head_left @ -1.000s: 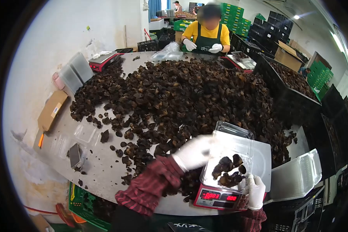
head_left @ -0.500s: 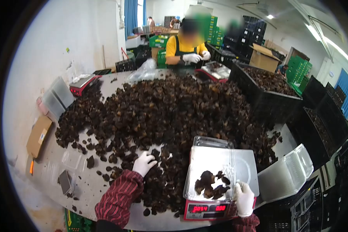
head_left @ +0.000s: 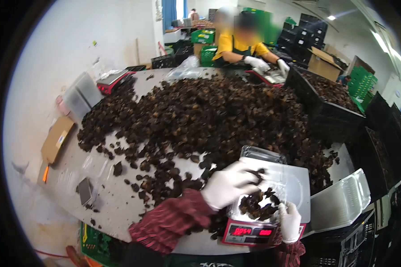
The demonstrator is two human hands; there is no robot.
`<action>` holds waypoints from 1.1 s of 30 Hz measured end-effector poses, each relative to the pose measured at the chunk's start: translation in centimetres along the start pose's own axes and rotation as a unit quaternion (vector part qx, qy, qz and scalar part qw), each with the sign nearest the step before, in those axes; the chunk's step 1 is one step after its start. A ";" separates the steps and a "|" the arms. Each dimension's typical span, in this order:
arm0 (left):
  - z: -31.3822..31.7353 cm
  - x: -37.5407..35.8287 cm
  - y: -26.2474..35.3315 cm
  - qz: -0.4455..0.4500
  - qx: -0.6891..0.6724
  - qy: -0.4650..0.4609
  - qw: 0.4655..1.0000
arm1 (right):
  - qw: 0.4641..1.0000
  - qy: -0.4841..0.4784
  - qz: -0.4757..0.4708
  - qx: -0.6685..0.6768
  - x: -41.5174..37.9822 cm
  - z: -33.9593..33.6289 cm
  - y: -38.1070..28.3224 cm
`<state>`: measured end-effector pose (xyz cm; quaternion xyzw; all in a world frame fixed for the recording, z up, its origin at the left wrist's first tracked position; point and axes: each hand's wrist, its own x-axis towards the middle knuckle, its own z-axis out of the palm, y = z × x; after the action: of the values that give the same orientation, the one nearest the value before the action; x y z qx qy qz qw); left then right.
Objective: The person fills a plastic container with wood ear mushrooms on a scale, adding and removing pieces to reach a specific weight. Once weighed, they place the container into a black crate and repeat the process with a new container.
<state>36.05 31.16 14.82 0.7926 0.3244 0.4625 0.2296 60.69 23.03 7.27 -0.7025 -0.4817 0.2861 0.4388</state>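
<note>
My left hand [head_left: 231, 184], in a white glove and blurred by motion, holds a dark dried piece [head_left: 257, 174] at its fingertips above a clear plastic tray. The tray sits on a digital scale [head_left: 301, 189] with red digits and has several dark curled pieces [head_left: 259, 207] in it. At the tray's right edge is my right hand [head_left: 290, 222], also gloved, its fingers pressed together on the rim. Behind the scale and to its left spreads a large heap of dark dried pieces [head_left: 218, 111].
Stacked clear trays [head_left: 341, 200] lean right of the scale. A black crate [head_left: 329, 113] of pieces stands at the back right. Across the table a co-worker in yellow [head_left: 243, 46] reaches to another scale. A cardboard piece [head_left: 58, 139] and a dark device [head_left: 85, 191] lie left.
My left hand has moved right from the heap to over the tray, now with a dark piece. The camera view has shifted. The co-worker's hands have moved apart, toward their scale.
</note>
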 end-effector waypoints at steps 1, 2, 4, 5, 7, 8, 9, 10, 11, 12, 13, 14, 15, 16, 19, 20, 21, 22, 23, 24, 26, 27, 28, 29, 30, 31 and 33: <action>1.9 0.1 0.5 0.020 0.055 -0.093 0.994 | 1.000 -0.002 -0.004 -0.005 -0.1 0.1 -0.8; 3.5 0.1 0.6 0.041 0.108 -0.185 0.976 | 1.000 -0.010 0.015 0.021 -0.5 0.3 -3.1; 6.1 -0.5 0.4 0.078 0.175 -0.249 0.949 | 0.998 -0.022 0.027 0.043 -0.1 0.4 -2.5; 6.2 -1.0 0.3 0.073 0.177 -0.245 0.950 | 0.999 -0.029 0.023 0.020 -0.4 0.1 -3.6; 6.1 -1.4 0.6 0.105 0.179 -0.169 0.963 | 0.999 -0.028 0.017 0.028 0.2 -0.2 -2.4; 5.6 -1.6 0.8 0.103 0.177 -0.172 0.964 | 0.999 -0.024 0.015 0.037 0.2 -0.3 -1.9; 4.6 -1.6 0.8 0.128 0.145 -0.126 0.973 | 0.999 -0.025 0.008 0.043 0.2 -0.5 -1.7; 3.2 -1.4 0.8 0.153 0.114 -0.079 0.978 | 0.999 -0.026 0.010 0.042 0.3 -0.8 -1.8; 1.3 -1.1 0.5 0.098 0.072 -0.147 0.982 | 0.997 -0.012 0.027 0.071 0.3 -1.2 -1.8; -0.3 -1.8 -0.8 0.079 0.089 -0.127 0.985 | 0.994 0.004 0.045 0.099 0.3 -1.5 -2.0; -2.0 -2.7 -1.7 0.025 0.090 -0.087 0.992 | 0.996 0.019 0.033 0.082 0.1 -1.9 -2.6; -2.9 -5.2 -5.6 -0.003 0.194 -0.069 0.979 | 0.994 0.028 0.042 0.101 0.2 -2.3 -1.8; -4.9 -6.5 -6.7 -0.122 0.208 -0.123 0.963 | 0.994 0.029 0.047 0.094 0.1 -2.8 -1.6; -6.6 -7.8 -7.8 -0.210 0.198 -0.167 0.943 | 0.994 0.030 0.051 0.088 0.0 -3.1 -1.6; -8.0 -11.4 -9.5 -0.303 0.342 -0.280 0.844 | 0.995 0.041 0.046 0.073 -0.3 -3.2 -1.5; -7.7 -13.4 -11.4 -0.266 0.258 -0.234 0.899 | 0.994 0.052 0.058 0.082 -0.6 -2.9 -2.1; -7.4 -14.1 -12.3 -0.264 0.239 -0.197 0.913 | 0.995 0.046 0.049 0.075 -0.8 -2.7 -2.5; -7.1 -14.7 -13.0 -0.265 0.220 -0.158 0.925 | 0.996 0.038 0.041 0.069 -1.0 -2.6 -2.5; -7.0 -15.3 -13.8 -0.259 0.218 -0.163 0.927 | 0.997 0.038 0.028 0.067 -1.0 -2.5 -2.0; -6.8 -15.9 -14.5 -0.249 0.196 -0.109 0.942 | 0.998 0.037 0.015 0.056 -1.0 -2.5 -1.8; -6.8 -15.7 -14.6 -0.258 0.145 -0.011 0.955 | 0.996 0.035 0.034 0.078 -1.1 -2.5 -1.9; -7.1 -15.6 -15.0 -0.265 0.108 0.012 0.958 | 0.996 0.039 0.036 0.078 -1.2 -2.5 -1.9; -7.4 -15.3 -15.1 -0.273 0.071 0.034 0.959 | 0.996 0.035 0.030 0.072 -1.2 -2.6 -1.9; -7.5 -14.9 -15.3 -0.281 0.024 0.061 0.957 | 0.997 0.030 0.024 0.067 -1.3 -2.7 -2.0; -7.5 -14.6 -15.3 -0.295 -0.037 0.089 0.951 | 0.997 0.032 0.025 0.067 -1.2 -2.7 -2.2; -7.3 -13.2 -13.8 -0.311 -0.103 0.111 0.938 | 0.998 0.026 0.024 0.052 -1.3 -2.7 -2.4; -5.9 -9.6 -9.2 -0.260 -0.162 0.133 0.943 | 1.000 0.029 0.007 0.005 -1.6 -2.5 -4.0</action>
<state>24.62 30.86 5.92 0.5638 0.4679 0.5344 0.4214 60.49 21.30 11.92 -0.7116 -0.4624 0.2707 0.4545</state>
